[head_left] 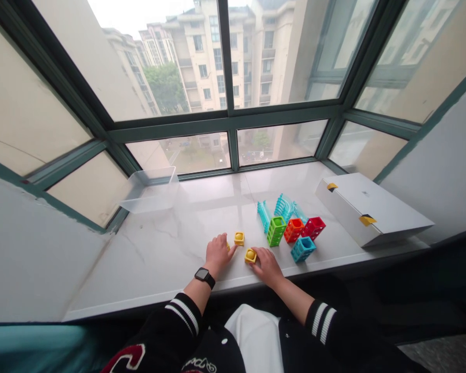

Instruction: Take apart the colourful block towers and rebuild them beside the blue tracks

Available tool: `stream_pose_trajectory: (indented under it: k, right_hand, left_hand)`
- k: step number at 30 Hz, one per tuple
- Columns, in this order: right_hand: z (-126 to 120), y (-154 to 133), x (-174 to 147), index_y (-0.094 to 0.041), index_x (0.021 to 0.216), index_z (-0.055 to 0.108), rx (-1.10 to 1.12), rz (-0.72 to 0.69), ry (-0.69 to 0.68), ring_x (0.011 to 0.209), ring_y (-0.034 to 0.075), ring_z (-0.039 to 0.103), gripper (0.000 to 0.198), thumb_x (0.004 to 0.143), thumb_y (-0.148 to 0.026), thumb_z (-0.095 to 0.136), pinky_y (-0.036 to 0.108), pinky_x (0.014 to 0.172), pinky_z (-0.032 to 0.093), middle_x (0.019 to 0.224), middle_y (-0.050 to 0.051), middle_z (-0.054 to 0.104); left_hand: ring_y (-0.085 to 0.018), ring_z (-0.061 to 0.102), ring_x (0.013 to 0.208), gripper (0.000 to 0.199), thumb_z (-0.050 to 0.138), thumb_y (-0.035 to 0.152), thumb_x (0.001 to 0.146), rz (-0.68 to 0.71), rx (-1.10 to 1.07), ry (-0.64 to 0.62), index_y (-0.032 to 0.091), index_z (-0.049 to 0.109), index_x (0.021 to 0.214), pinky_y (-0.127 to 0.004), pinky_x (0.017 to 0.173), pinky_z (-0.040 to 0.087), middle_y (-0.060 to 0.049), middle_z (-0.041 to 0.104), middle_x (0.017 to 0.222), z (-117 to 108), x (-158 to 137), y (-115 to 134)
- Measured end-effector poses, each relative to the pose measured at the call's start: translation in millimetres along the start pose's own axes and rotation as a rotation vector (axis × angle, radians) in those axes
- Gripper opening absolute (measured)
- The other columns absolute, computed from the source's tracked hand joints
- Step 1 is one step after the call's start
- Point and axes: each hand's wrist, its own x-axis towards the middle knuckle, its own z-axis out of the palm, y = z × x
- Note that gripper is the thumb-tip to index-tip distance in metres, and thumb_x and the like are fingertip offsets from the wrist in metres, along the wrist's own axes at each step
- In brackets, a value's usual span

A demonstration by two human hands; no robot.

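Observation:
My left hand (217, 254), a dark watch on its wrist, is closed around a small yellow toy block (228, 247) that its fingers mostly hide. With thumb and fingers, my right hand (267, 266) grips a second yellow block, square with a rounded middle (250, 255), on the sill. A third yellow block (239, 238) sits untouched between and just beyond the hands. To the right of it stand hollow square tower pieces in green (276, 231), orange (294, 230), red (314, 228) and blue (303, 249).
Translucent teal track pieces (283, 208) lie behind the towers. On the marbled sill (171, 243), a clear plastic bin (151, 194) stands at the back left and a white box with yellow tabs (376, 207) at the right. Window panes enclose the back.

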Motion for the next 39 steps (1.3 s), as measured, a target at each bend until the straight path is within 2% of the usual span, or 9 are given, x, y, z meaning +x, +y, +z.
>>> stream_pose_trajectory:
  k: [5, 8, 13, 20, 25, 28, 32, 36, 39]
  right_hand:
    - [0.9, 1.6, -0.7, -0.022, 0.138, 0.059, -0.003, 0.004, -0.007, 0.118, 0.032, 0.065, 0.045, 0.094, -0.027, 0.069, 0.048, 0.105, 0.051, 0.127, 0.013, 0.071]
    - [0.7, 2.0, -1.0, -0.021, 0.138, 0.059, 0.003, 0.0, -0.012, 0.118, 0.032, 0.064, 0.045, 0.095, -0.027, 0.069, 0.047, 0.105, 0.05, 0.127, 0.013, 0.071]
    - [1.6, 1.8, -1.5, -0.022, 0.138, 0.059, 0.009, 0.006, -0.012, 0.119, 0.032, 0.063, 0.045, 0.095, -0.028, 0.07, 0.047, 0.105, 0.049, 0.128, 0.013, 0.07]
    - [0.2, -0.3, -0.6, -0.023, 0.137, 0.06, 0.013, 0.004, -0.018, 0.12, 0.032, 0.064, 0.044, 0.095, -0.028, 0.07, 0.048, 0.104, 0.049, 0.128, 0.013, 0.071]
    - [-2.2, -2.9, -0.1, -0.023, 0.136, 0.061, 0.017, 0.006, -0.017, 0.119, 0.033, 0.064, 0.044, 0.094, -0.027, 0.072, 0.048, 0.104, 0.05, 0.127, 0.013, 0.071]
    - [-1.7, -2.5, -0.1, -0.023, 0.135, 0.061, 0.027, 0.01, -0.011, 0.118, 0.033, 0.065, 0.043, 0.094, -0.027, 0.072, 0.049, 0.104, 0.051, 0.126, 0.013, 0.071]
    - [-2.7, -6.3, 0.0, -0.022, 0.14, 0.059, 0.034, 0.027, -0.003, 0.122, 0.034, 0.064, 0.052, 0.091, -0.027, 0.075, 0.051, 0.108, 0.051, 0.129, 0.014, 0.07]
    - [-28.8, -23.6, 1.3, -0.022, 0.148, 0.054, 0.106, -0.035, 0.054, 0.128, 0.034, 0.062, 0.065, 0.089, -0.032, 0.077, 0.051, 0.111, 0.053, 0.137, 0.016, 0.065]
    - [-77.2, -36.3, 3.1, -0.025, 0.144, 0.059, 0.115, -0.166, 0.213, 0.126, 0.031, 0.063, 0.048, 0.097, -0.03, 0.066, 0.05, 0.111, 0.054, 0.134, 0.013, 0.066]
  left_hand:
    - [-0.031, 0.059, 0.122, 0.047, 0.064, 0.031, 0.092, 0.051, -0.012, 0.004, 0.017, 0.057, 0.137, -0.042, 0.104, 0.044, -0.016, 0.064, 0.131, -3.7, -25.1, -15.4]
    - [-0.033, 0.056, 0.128, 0.045, 0.064, 0.027, 0.092, 0.046, 0.019, 0.057, 0.015, 0.058, 0.135, -0.044, 0.11, 0.043, -0.018, 0.06, 0.136, -0.6, -42.9, -31.4]
    - [-0.03, 0.063, 0.114, 0.039, 0.056, 0.025, 0.101, 0.018, 0.045, 0.024, 0.013, 0.058, 0.139, -0.041, 0.097, 0.05, -0.017, 0.065, 0.126, 11.6, -61.3, -52.9]
    - [-0.032, 0.061, 0.115, 0.043, 0.051, 0.034, 0.106, -0.062, 0.067, 0.028, 0.019, 0.06, 0.145, -0.043, 0.089, 0.054, -0.017, 0.067, 0.137, 7.8, -43.5, -45.3]
    - [-0.036, 0.057, 0.12, 0.052, 0.048, 0.047, 0.107, -0.1, 0.116, 0.071, 0.027, 0.057, 0.154, -0.043, 0.082, 0.056, -0.016, 0.056, 0.154, 1.5, -31.0, -38.3]
    - [-0.037, 0.055, 0.121, 0.059, 0.049, 0.05, 0.105, -0.083, 0.119, 0.103, 0.029, 0.05, 0.16, -0.046, 0.089, 0.056, -0.018, 0.055, 0.149, 1.2, -35.4, -38.3]
    - [-0.034, 0.057, 0.119, 0.059, 0.05, 0.035, 0.104, -0.053, 0.049, 0.14, 0.02, 0.046, 0.161, -0.046, 0.097, 0.054, -0.018, 0.059, 0.136, 3.7, -49.8, -43.5]
    - [-0.031, 0.058, 0.121, 0.045, 0.046, 0.026, 0.105, -0.037, -0.005, 0.15, 0.021, 0.053, 0.149, -0.044, 0.102, 0.053, -0.016, 0.061, 0.142, 4.8, -58.2, -49.1]
    - [-0.027, 0.062, 0.118, 0.038, 0.043, 0.023, 0.107, -0.053, -0.01, 0.101, 0.024, 0.058, 0.142, -0.039, 0.102, 0.053, -0.011, 0.06, 0.15, 1.6, -52.9, -48.7]
